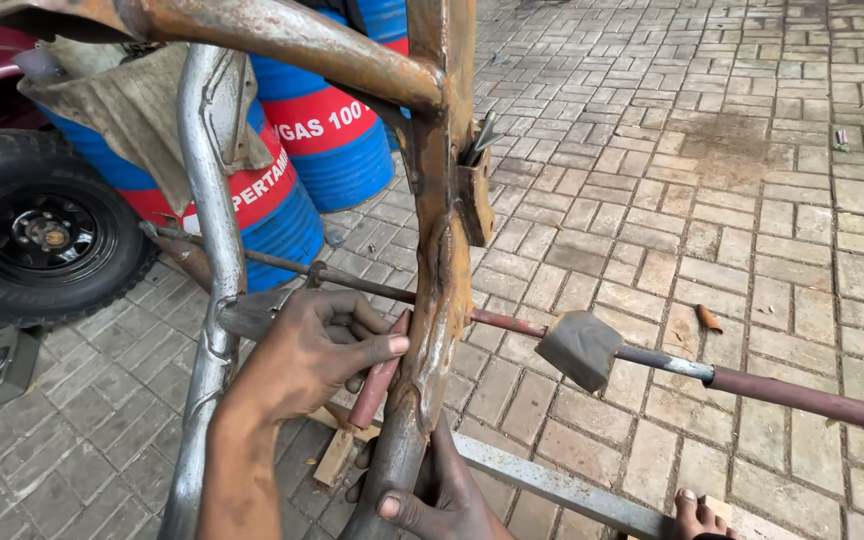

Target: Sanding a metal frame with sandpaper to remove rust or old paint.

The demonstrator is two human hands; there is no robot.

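Observation:
A rusty tubular frame (439, 250) stands upright in front of me, with a grey bare-metal tube (210, 200) on its left. My left hand (317, 350) wraps a short reddish pipe (377, 385) and holds it against the rusty upright, thumb pressed on the metal. My right hand (442, 495) grips the lower end of the rusty upright from below, with only the fingers and thumb showing. A long thin rod (782, 390) carrying a grey block (580, 347) crosses behind the frame from left to right.
Blue and red drums (327, 140) and a black vehicle tyre (37, 230) stand at the left. A small wooden block (336, 455) and a flat steel bar (562, 488) lie on the brick paving (702, 180). Bare toes (697, 515) show at the bottom edge.

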